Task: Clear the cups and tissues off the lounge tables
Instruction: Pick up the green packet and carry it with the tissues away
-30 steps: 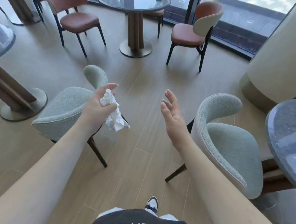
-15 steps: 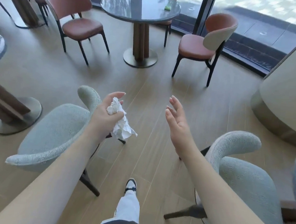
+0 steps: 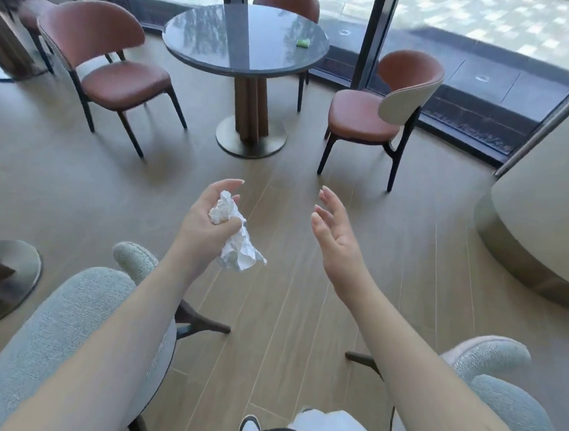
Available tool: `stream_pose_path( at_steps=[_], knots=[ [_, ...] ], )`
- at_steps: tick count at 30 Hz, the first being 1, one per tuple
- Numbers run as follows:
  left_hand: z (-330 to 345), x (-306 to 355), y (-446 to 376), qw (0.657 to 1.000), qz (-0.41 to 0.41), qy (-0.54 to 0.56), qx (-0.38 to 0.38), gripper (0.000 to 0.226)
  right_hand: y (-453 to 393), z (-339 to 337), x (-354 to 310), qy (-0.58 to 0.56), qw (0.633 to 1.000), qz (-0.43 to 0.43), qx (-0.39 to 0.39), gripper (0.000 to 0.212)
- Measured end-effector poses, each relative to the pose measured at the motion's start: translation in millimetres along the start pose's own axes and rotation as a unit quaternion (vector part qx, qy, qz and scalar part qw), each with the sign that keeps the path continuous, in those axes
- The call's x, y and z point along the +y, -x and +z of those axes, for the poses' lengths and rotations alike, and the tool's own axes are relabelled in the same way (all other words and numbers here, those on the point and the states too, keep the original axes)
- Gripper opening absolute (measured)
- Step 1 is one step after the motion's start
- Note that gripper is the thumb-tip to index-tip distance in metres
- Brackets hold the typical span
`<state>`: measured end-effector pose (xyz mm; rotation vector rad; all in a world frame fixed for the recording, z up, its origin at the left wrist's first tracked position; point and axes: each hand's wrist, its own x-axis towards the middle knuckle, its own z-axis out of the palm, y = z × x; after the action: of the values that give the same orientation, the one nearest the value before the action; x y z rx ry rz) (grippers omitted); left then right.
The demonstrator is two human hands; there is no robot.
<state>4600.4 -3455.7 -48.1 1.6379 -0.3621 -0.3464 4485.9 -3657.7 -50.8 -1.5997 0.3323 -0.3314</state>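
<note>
As seen from the head camera, the left hand [image 3: 205,223] is curled around a crumpled white tissue [image 3: 233,235]; the upper part of the tissue sits in the palm under the bent fingers [image 3: 228,184], and the lower part hangs out below the hand. The right hand [image 3: 337,236] is held just to the right of it, apart from it, with palm turned inward, fingers spread and loosely bent, and nothing in it.

Both hands are raised over the wooden floor [image 3: 279,316], touching no furniture. Well ahead of the hands stands a round dark bench [image 3: 221,42] on a central pedestal. A small green item [image 3: 302,42] lies near the far right edge of the bench top; what it is cannot be determined. Three brown chairs stand around that bench: one ahead and to the left of the left hand [image 3: 108,68], one ahead and to the right of the right hand [image 3: 381,114], one beyond the bench [image 3: 286,3].

Below and to the left of the left hand is a pale grey-green upholstered chair [image 3: 59,334]; a second such chair [image 3: 499,392] lies below and to the right of the right hand.
</note>
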Motion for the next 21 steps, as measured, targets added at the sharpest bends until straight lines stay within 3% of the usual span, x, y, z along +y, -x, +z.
stream_pose_path(
  at_steps=[14, 21],
  knots=[
    [96.0, 18.8, -238.4, 0.999, -0.002, -0.034, -0.014, 0.057, -236.9, -87.6, 5.9, -0.029, 1.000, -0.005, 0.004, 0.052],
    [109.7, 15.4, -331.2, 1.000, -0.006, -0.023, 0.000, 0.056, -339.3, -111.9, 8.4, -0.019, 1.000, 0.011, -0.018, 0.053]
  ],
)
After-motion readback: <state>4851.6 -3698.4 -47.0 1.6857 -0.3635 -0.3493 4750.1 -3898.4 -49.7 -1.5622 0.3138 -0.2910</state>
